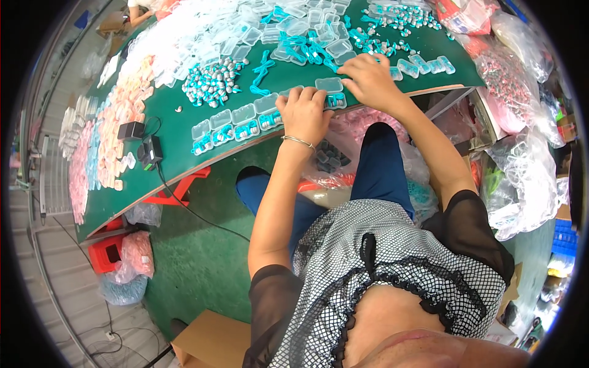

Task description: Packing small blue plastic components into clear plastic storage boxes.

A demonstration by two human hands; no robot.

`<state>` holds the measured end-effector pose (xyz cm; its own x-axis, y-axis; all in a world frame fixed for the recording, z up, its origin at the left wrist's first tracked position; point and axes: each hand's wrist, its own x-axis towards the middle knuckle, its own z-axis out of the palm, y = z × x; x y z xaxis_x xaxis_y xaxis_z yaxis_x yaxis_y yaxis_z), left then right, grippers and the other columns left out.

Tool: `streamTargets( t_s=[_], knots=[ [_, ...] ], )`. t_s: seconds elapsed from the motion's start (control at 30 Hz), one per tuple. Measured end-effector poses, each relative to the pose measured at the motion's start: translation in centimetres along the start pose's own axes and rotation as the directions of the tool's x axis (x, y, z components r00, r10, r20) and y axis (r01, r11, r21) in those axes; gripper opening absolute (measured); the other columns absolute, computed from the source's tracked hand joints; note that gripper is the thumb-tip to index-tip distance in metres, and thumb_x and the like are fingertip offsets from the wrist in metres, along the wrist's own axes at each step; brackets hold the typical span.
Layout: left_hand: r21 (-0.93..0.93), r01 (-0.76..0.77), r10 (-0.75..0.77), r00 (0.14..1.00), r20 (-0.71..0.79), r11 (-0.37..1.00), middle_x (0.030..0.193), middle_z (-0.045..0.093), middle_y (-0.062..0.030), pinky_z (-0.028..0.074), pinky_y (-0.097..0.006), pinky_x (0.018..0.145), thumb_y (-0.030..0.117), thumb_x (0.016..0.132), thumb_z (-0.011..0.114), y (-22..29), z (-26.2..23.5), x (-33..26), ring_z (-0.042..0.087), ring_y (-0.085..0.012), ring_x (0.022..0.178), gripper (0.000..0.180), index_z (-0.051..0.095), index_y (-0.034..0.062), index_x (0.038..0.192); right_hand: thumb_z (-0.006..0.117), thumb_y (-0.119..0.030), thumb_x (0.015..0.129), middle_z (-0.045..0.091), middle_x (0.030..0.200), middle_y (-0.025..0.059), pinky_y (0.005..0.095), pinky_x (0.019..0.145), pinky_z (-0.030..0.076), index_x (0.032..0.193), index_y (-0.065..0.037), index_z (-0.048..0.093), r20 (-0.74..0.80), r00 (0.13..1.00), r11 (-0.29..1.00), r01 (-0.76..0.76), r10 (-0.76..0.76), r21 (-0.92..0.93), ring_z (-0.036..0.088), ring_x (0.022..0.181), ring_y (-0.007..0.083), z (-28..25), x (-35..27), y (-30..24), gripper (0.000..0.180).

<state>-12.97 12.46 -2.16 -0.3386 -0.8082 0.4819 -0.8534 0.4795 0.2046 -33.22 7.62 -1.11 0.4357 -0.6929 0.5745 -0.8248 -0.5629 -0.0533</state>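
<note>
Left hand [305, 115] half-curled over case row [246, 130], which slants up rightward; right hand [370, 81], fingers loosely bent, nearer cords [314, 54] at upper centre. Can't tell either grip.

A: Where does this view look from?

B: The wearer's head. It's the left of two fisheyes worn side by side, facing steeply down.

A: What sits nearest the lens?

B: The patterned top [362, 224], large across the lower middle. The left hand [307, 113] and right hand [371, 80] are farther off, above centre, with both arms in sight.

A: And how wide does it reach?

B: Over the green surface [184, 147] and down to the floor [190, 257] at lower left. Straight edges bow, and black rims the round picture.
</note>
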Motion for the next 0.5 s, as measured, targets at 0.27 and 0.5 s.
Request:
streamTargets(
  t_s=[0.27, 0.5],
  knots=[
    [-0.003, 0.060, -0.060, 0.996, 0.067, 0.998, 0.106, 0.064, -0.0010, 0.033, -0.049, 0.086, 0.025, 0.066, 0.080, 0.2, -0.5, 0.4, 0.055, -0.0235, 0.106, 0.047, 0.064, 0.0164, 0.109, 0.070, -0.015, 0.076, 0.061, 0.098, 0.0046, 0.0434, 0.094, 0.032, 0.105, -0.013, 0.066, 0.194, 0.979, 0.968, -0.113, 0.070, 0.222, 0.055, 0.101, 0.0230, 1.6, 0.7, -0.8, 0.030],
    [-0.049, 0.061, -0.063, 0.997, -0.034, 0.997, 0.103, 0.063, -0.0013, 0.034, -0.047, 0.086, 0.023, 0.066, 0.080, -0.2, -0.4, 0.6, 0.055, -0.0235, 0.104, 0.056, 0.060, 0.0160, 0.117, 0.072, -0.007, 0.074, 0.059, 0.104, 0.0112, 0.0369, 0.078, 0.048, 0.105, -0.002, 0.062, 0.147, 0.980, 0.741, -0.002, -0.131, 0.671, 0.057, 0.094, 0.0295, 0.2, -0.2, -0.1, 0.033]
  ],
)
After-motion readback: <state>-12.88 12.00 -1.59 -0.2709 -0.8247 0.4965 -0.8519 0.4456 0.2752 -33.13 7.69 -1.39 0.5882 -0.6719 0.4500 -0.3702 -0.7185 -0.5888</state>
